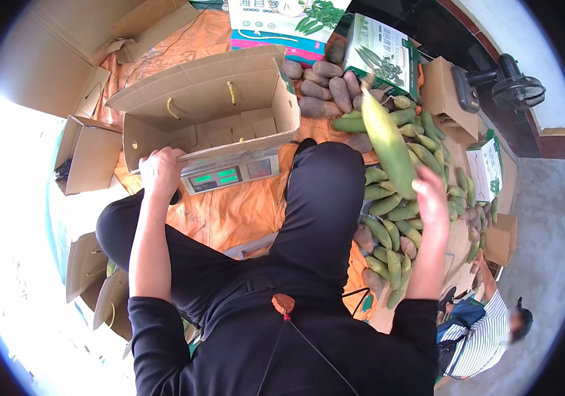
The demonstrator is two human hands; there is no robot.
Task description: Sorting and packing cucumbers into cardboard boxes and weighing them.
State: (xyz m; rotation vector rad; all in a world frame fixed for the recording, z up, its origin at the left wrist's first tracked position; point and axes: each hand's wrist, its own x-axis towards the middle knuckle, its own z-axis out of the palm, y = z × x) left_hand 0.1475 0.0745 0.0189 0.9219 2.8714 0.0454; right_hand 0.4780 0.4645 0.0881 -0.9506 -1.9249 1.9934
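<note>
In my right hand (431, 196) is a large green radish (388, 142), gripped near its lower end, its pale tip pointing up and away from me. It hangs above a heap of green radishes (404, 211) at my right. My left hand (161, 168) rests on the near edge of an open cardboard box (206, 86), fingers curled over the rim. This box stands on a digital scale (230, 177) with lit green displays. Yellow cord handles show on the box's far wall, and no radish is visible in the part of its inside that shows.
Reddish-brown roots (325, 89) lie beyond the radishes. Printed cartons (381, 53) stand at the back, with a black fan (517, 89) at the far right. More open cardboard boxes (88, 155) are at my left. Another person (480, 333) is at the lower right.
</note>
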